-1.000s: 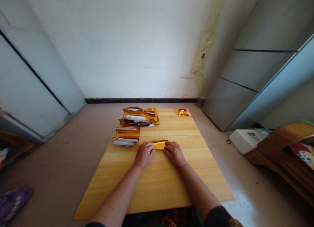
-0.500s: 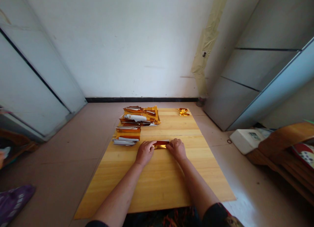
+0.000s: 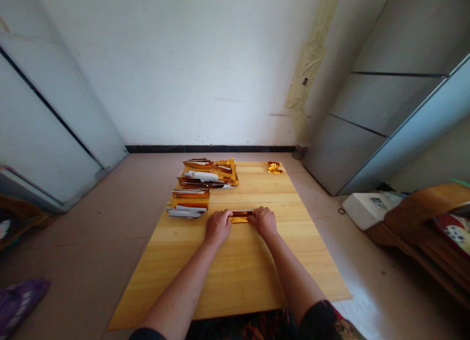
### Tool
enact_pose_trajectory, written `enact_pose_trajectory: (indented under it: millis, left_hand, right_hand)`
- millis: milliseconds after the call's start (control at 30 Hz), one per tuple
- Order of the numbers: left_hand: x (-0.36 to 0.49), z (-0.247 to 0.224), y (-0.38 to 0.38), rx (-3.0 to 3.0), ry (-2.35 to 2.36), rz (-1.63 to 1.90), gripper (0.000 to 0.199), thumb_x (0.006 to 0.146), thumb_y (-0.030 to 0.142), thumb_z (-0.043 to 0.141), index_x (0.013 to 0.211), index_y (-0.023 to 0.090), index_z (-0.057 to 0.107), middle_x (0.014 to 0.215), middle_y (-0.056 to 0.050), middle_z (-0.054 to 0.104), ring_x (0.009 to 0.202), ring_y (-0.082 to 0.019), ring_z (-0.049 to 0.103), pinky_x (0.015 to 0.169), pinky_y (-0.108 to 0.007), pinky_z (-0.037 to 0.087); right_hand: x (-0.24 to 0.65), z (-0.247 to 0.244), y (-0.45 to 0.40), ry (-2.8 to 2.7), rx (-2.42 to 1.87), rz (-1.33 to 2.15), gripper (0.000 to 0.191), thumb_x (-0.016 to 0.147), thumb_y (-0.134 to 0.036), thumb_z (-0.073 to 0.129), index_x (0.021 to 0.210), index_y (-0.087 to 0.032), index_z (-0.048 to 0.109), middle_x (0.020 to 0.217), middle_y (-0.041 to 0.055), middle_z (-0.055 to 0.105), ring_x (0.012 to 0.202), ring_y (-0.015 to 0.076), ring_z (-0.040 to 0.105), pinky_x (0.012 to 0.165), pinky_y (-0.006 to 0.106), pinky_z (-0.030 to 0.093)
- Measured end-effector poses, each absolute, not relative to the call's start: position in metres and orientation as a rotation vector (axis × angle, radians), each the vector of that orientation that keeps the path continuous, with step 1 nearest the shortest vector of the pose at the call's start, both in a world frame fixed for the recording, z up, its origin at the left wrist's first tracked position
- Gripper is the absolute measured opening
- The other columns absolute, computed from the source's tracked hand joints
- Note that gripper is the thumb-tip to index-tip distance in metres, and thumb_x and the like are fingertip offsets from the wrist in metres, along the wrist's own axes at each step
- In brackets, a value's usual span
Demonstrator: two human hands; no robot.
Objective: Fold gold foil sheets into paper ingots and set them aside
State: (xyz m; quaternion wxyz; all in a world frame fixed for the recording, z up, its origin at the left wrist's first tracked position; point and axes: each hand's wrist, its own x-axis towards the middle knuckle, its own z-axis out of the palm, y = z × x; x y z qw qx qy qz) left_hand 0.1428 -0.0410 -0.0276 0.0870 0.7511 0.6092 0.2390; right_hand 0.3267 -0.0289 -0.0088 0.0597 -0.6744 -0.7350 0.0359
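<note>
A strip of shiny gold foil paper with a pale far edge lies across the middle of the wooden table, folded lengthwise. My left hand grips its left end, fingers curled with the thumb toward the strip. The right end is pinched by my right hand, whose fingers are also bent over it. Both hands rest on the tabletop, and the parts of the strip under them are hidden. Just beyond my left hand are folded gold and white papers, laid in a row.
More gold foil papers are heaped at the far left of the wooden table. A folded gold foil piece sits at the far right corner. Beyond stands a white wall; a white box is at the right.
The gold strip's near flap looks flatter and its upper fold has shifted slightly under my fingers. Both hands stay on the ends; the view has moved a little.
</note>
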Motion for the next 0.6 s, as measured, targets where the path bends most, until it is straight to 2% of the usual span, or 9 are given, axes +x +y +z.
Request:
enact_pose_trajectory:
  millis: [167, 600]
  left_hand:
    - [0.142, -0.030, -0.043, 2.335, 1.768, 0.693, 0.022, 0.079, 0.008, 0.048, 0.084, 0.023, 0.064, 0.079, -0.002, 0.065, 0.080, -0.017, 0.055, 0.076, -0.027, 0.038]
    - [0.144, -0.031, -0.047, 2.354, 1.824, 0.653, 0.019, 0.077, 0.010, 0.052, 0.082, 0.023, 0.065, 0.079, -0.003, 0.063, 0.081, -0.019, 0.053, 0.075, -0.029, 0.037]
  right_hand:
    - [0.325, -0.005, -0.027, -2.242, -2.078, 0.129, 0.026, 0.082, -0.043, 0.056, 0.082, -0.020, 0.068, 0.089, 0.0065, 0.066, 0.088, 0.0196, 0.057, 0.068, 0.026, 0.036]
    - [0.321, 0.005, -0.026, -2.197, -2.130, 0.191, 0.021, 0.079, -0.040, 0.059, 0.081, -0.021, 0.069, 0.091, 0.0065, 0.067, 0.088, 0.0195, 0.058, 0.067, 0.026, 0.036]
